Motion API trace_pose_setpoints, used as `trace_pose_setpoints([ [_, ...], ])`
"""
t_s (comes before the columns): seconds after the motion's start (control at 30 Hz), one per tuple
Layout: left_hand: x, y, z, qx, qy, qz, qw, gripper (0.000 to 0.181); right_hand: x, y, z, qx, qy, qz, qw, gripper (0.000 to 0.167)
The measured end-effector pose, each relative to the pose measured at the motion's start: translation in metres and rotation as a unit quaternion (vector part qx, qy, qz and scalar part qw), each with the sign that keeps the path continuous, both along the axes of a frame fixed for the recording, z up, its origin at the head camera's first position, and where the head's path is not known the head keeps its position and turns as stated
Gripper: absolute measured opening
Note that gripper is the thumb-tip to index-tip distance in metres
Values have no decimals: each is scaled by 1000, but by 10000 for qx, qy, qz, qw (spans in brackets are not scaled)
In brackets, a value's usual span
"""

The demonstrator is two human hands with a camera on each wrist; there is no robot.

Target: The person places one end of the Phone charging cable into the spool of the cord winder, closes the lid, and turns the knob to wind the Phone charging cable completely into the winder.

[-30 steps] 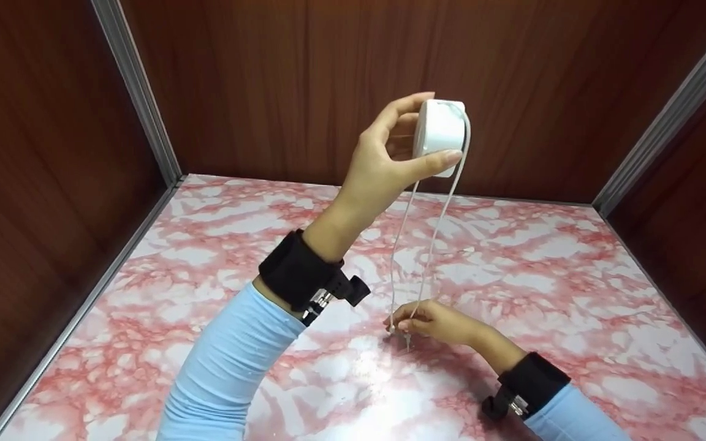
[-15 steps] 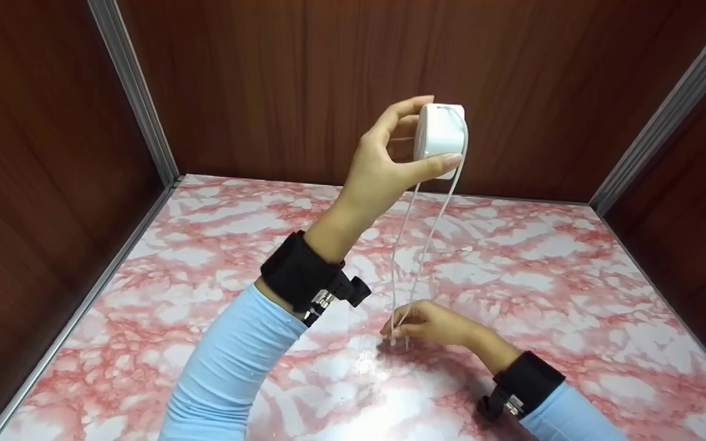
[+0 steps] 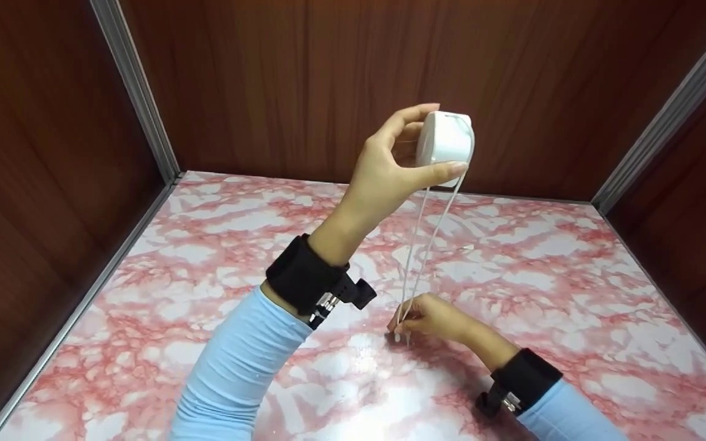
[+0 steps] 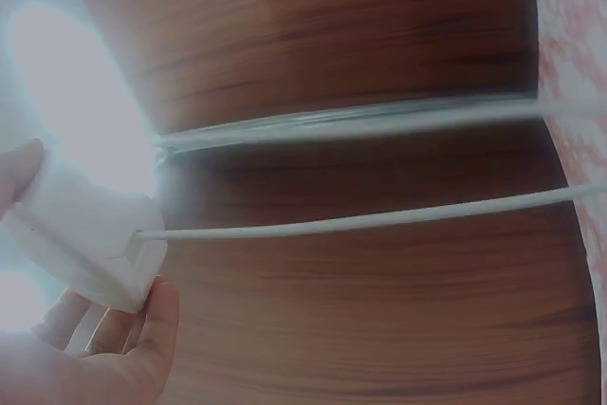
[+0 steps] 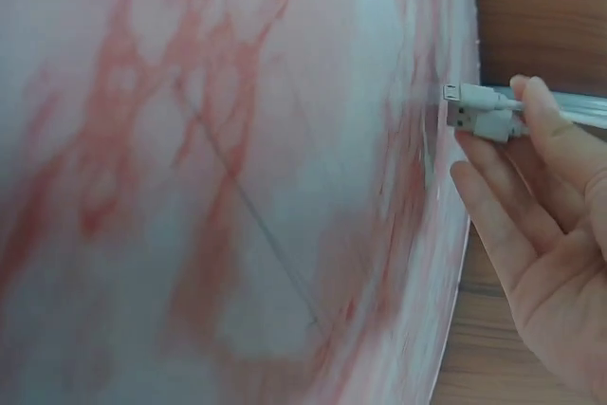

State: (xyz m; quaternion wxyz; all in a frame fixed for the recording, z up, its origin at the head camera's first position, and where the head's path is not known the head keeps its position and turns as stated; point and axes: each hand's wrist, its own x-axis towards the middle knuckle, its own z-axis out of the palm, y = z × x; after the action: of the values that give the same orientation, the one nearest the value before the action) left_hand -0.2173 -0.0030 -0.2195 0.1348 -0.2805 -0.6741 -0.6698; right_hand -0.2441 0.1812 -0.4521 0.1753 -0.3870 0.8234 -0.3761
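Plainly Steep Span, High to Low

Left hand [image 3: 383,168] grips the white block [image 3: 453,139], well above the marbled tabletop [image 3: 561,294]. Right hand [image 3: 442,320], lower and nearer the person's body, pinches the cable [image 4: 360,222] by its plugs [image 5: 495,126]. It runs doubled, straight, between both hands.

Worktop [image 3: 543,288], red/wht marbled, 1 pc. Back panel [image 3: 255,92], L panel [image 3: 40,153], R panel [image 3: 690,177]: dk brn woodgrain. L corner strip [image 3: 140,92], R corner strip [image 3: 670,116]: grey, metal-look.
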Motion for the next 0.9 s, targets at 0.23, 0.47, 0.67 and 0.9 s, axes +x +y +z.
trace_pose_setpoints([
  [0.23,11,3,-1,143,170,-87,9997,68,-9,5,0,10,370,-265,9990,7],
  [0.47,16,5,-4,391,113,-231,9989,68,-10,7,3,-57,202,-255,9995,9],
  [0.67,19,5,-5,474,72,-311,9984,68,-7,6,3,10,4,-328,9995,10],
  [0.9,19,5,-7,494,25,-370,9981,67,-4,12,3,95,-22,-475,9988,7],
])
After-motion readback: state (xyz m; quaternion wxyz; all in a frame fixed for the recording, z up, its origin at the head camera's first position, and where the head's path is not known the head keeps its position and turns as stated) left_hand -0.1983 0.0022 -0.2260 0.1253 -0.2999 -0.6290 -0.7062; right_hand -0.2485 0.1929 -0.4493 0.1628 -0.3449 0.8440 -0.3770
